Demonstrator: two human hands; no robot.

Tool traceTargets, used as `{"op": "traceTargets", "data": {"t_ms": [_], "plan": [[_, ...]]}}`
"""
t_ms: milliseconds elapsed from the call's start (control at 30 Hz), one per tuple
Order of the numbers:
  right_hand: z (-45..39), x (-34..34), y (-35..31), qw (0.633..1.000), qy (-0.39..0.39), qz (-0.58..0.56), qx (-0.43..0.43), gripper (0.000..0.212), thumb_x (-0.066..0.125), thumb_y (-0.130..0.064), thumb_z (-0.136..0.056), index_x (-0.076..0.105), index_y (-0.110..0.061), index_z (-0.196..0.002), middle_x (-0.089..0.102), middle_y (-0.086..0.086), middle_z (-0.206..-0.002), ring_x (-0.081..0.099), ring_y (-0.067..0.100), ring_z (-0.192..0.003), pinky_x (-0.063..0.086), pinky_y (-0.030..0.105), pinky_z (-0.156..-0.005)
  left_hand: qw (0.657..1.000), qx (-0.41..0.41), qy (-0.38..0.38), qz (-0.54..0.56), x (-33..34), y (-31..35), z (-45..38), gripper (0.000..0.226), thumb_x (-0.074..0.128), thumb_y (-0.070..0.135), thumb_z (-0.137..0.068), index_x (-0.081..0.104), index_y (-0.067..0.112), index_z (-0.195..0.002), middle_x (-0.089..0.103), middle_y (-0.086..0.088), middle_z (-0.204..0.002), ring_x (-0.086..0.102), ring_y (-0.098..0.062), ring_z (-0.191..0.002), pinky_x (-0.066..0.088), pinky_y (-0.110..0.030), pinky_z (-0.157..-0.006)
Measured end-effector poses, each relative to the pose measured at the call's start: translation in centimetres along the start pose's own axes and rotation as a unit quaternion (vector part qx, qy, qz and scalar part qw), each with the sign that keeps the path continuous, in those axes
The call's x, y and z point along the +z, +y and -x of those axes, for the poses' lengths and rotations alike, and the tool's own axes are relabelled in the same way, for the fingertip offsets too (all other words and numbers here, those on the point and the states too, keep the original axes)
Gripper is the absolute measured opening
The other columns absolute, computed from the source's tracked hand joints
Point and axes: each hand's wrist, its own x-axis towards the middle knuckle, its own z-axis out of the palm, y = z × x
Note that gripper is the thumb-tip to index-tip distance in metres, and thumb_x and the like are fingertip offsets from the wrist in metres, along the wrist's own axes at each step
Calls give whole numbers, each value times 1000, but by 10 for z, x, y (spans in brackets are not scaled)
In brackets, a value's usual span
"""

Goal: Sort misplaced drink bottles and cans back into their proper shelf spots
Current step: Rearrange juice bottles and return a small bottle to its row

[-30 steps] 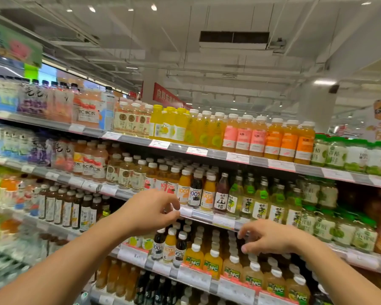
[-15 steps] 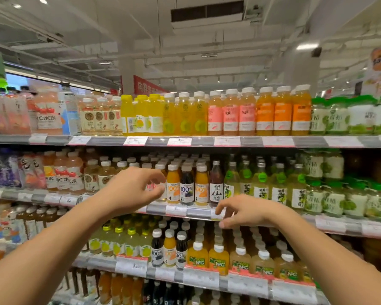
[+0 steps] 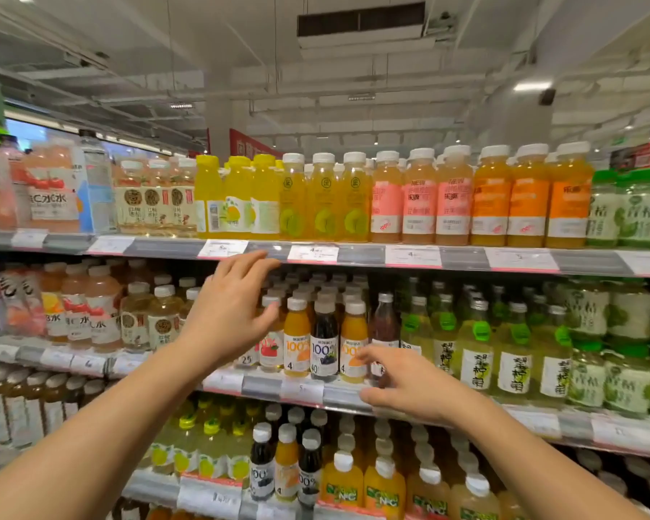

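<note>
A: Through the head camera: reaches toward the middle shelf [image 3: 263, 386] with the left hand [image 3: 233, 313], fingers spread wide, thumb just beside a white cap. Grips nothing.

B: Grips nothing with the right hand [image 3: 402, 380] either. Fingers loosely bent, tips close to the label of an orange juice bottle [image 3: 353, 343]. Cannot tell whether touching.

A: Plenty to go wrong. Could tip the front row with that broad left palm: tall, narrow bottles, packed tight at the shelf lip.

B: Could also drag a neighbour off the edge when pulling one out, and drop it onto the rows below.

A: Hard to name the stray, too. Probably the dark grape bottle [image 3: 323, 339], wedged between two orange ones in the middle shelf's front row. Or else the dark red bottle [image 3: 385, 324] just to the right, next to the green-capped bottles [image 3: 477, 350].

B: Might well grab the wrong one, then. Worth noting the same dark-and-orange mix in the lower trio [image 3: 286, 467], so perhaps no stray there at all.

A: Elsewhere: yellow and orange bottles along the top shelf [image 3: 462, 258], price tags [image 3: 312, 253] on its rail, pale tea bottles [image 3: 162, 324] to the left.

B: In the way: that top rail, right above the left fingertips. Leaves little headroom for lifting anything straight up. Better to slide out forward, past neighbours touching on both sides.
</note>
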Motion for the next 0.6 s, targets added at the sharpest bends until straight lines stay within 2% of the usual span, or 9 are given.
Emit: {"op": "traceTargets", "data": {"t_ms": [100,200,300,367,433,500,600], "plan": [[-20,1,-9,998,62,-10,10,66,65,-53,-92,42,-32,-151,57,-12,-142,66,4,-100,55,30,-92,1000,5,29,11,9,-16,-21,59,60,38,-93,45,21,-147,44,1,-152,36,-22,-141,36,-44,-113],[-41,2,-19,997,72,-5,24,67,64,-51,-93,40,-32,-153,52,-12,-145,66,4,-96,55,29,-90,999,0,44,4,29,-33,-30,60,55,43,-91,45,23,-147,44,0,-153,36,-24,-142,34,-49,-116],[-63,-1,-27,996,79,27,39,70,64,-48,-93,37,-29,-155,48,-9,-150,66,6,-96,55,34,-93,999,-2,53,-11,51,-50,-33,65,48,48,-87,43,25,-147,40,-2,-156,33,-27,-145,25,-57,-120],[-78,-3,-32,994,95,37,48,72,64,-48,-93,37,-27,-156,45,-6,-154,66,11,-107,54,37,-98,998,4,57,-10,61,-60,-34,66,44,48,-86,41,25,-148,40,-2,-156,33,-27,-146,22,-58,-121],[-95,-3,-34,990,113,56,66,74,63,-50,-93,37,-22,-156,44,-1,-156,59,19,-126,51,42,-106,998,16,67,-3,68,-66,-35,66,44,46,-86,42,24,-148,43,-4,-153,36,-30,-143,25,-59,-119],[-114,-1,-35,985,126,77,92,71,62,-52,-92,43,-18,-152,49,5,-151,56,25,-131,51,46,-107,996,25,84,10,74,-69,-36,65,45,43,-84,45,21,-146,45,-6,-150,39,-33,-139,30,-59,-115],[-141,7,-41,979,103,107,141,52,62,-53,-93,57,-14,-126,61,9,-125,63,30,-109,58,48,-91,993,28,115,25,81,-71,-36,64,49,40,-82,47,19,-143,47,-8,-147,40,-34,-135,34,-55,-112]]}}
